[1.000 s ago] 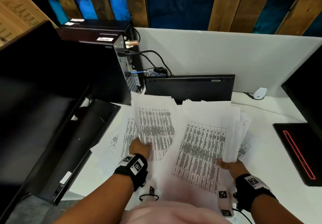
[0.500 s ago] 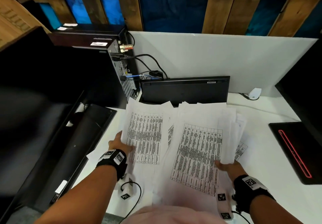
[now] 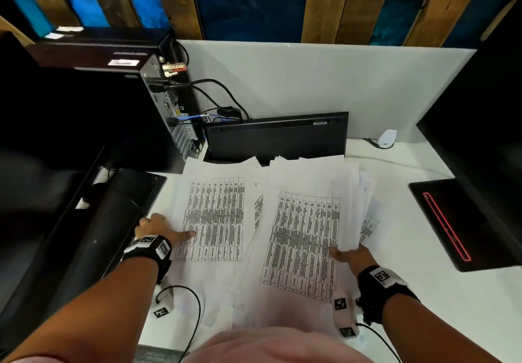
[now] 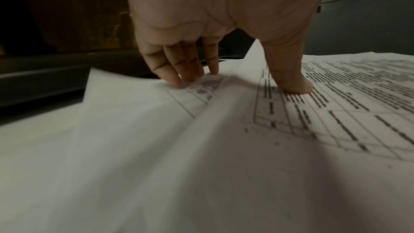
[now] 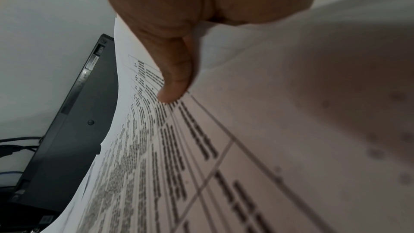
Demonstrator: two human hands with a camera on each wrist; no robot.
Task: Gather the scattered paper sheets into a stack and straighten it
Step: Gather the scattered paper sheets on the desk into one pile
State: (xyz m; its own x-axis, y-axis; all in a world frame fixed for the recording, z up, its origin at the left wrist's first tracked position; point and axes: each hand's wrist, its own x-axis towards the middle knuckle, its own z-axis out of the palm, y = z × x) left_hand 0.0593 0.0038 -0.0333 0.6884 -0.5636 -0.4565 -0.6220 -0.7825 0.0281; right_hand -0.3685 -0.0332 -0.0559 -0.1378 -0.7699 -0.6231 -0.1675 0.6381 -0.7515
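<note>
Lying fanned over the white desk [image 3: 423, 292], the sheets [image 3: 299, 238] look thin, limp and slick, likely to slide or crease, so they seem best taken by the outer edges and squeezed inward. The left hand [image 3: 158, 228] pinches the left bundle [image 3: 214, 215], thumb on top and fingers [image 4: 179, 70] under its raised edge. The right hand [image 3: 350, 255] holds the larger right bundle, thumb [image 5: 177, 77] on the print; its fingers are hidden beneath. A black keyboard [image 3: 276, 139] stands on edge just behind the paper, a computer tower [image 3: 158, 113] and monitor base [image 3: 107, 221] crowd the left, and a black device [image 3: 463, 221] lies well apart on the right.
</note>
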